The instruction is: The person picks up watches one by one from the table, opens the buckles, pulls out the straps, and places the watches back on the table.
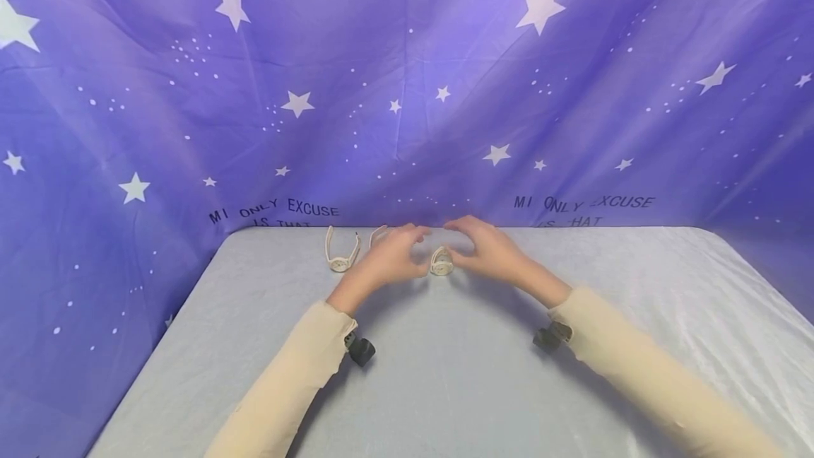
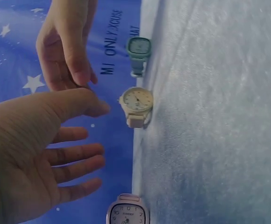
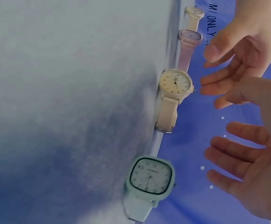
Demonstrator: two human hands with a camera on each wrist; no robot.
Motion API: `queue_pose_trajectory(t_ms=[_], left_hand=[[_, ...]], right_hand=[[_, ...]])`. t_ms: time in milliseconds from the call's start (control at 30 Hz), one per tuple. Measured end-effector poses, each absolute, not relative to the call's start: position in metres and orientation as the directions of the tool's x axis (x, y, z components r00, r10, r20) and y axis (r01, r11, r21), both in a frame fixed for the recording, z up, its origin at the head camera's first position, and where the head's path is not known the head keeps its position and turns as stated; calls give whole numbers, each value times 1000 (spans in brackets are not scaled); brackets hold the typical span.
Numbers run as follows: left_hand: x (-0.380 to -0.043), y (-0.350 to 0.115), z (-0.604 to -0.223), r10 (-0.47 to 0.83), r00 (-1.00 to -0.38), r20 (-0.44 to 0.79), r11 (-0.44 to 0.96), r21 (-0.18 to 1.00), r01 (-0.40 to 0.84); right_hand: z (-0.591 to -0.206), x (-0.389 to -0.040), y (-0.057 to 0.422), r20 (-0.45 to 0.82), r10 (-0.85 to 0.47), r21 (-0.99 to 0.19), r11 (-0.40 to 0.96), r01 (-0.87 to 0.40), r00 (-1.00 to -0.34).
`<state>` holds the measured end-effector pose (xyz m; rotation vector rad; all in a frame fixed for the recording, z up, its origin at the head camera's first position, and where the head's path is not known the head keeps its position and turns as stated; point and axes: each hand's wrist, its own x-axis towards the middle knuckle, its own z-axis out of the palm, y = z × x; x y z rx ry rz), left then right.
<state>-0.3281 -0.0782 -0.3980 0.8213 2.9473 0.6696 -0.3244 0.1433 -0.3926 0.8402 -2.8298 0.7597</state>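
Observation:
A cream watch with a round dial (image 1: 441, 262) stands on the table with its strap looped, between my two hands. My left hand (image 1: 397, 254) is just left of it, fingers relaxed and spread in the left wrist view, holding nothing. On the other side my right hand (image 1: 486, 249) curves loosely around the air, its thumb tip near the watch. A pink watch (image 2: 127, 213) lies by the left hand, mostly hidden behind it in the head view. Beyond the right hand is a mint green watch (image 3: 150, 176) with a squarish dial, hidden in the head view.
Another cream watch (image 1: 340, 264) with its strap ends up stands farther left in the row. The watches sit near the back of the pale cloth-covered table (image 1: 445, 373). A purple star-print curtain (image 1: 407, 90) hangs right behind the table edge.

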Motion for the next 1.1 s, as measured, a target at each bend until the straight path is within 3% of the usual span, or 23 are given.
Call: queue_pose_trajectory(t_ms=[167, 333, 467, 1100], left_hand=[[-333, -73, -403, 527, -847, 70, 793, 318, 519], [-337, -68, -412, 587, -797, 140, 778, 173, 604], [-338, -65, -417, 601, -781, 168, 772, 132, 622], [-341, -57, -426, 580, -810, 83, 803, 103, 586]], right_hand=[[-403, -325, 148, 228, -544, -306, 747, -590, -807], [-415, -329, 151, 318, -616, -120, 727, -676, -720], [-420, -330, 153, 356, -644, -18, 720, -694, -677], [-424, -327, 149, 216, -614, -13, 775, -631, -759]])
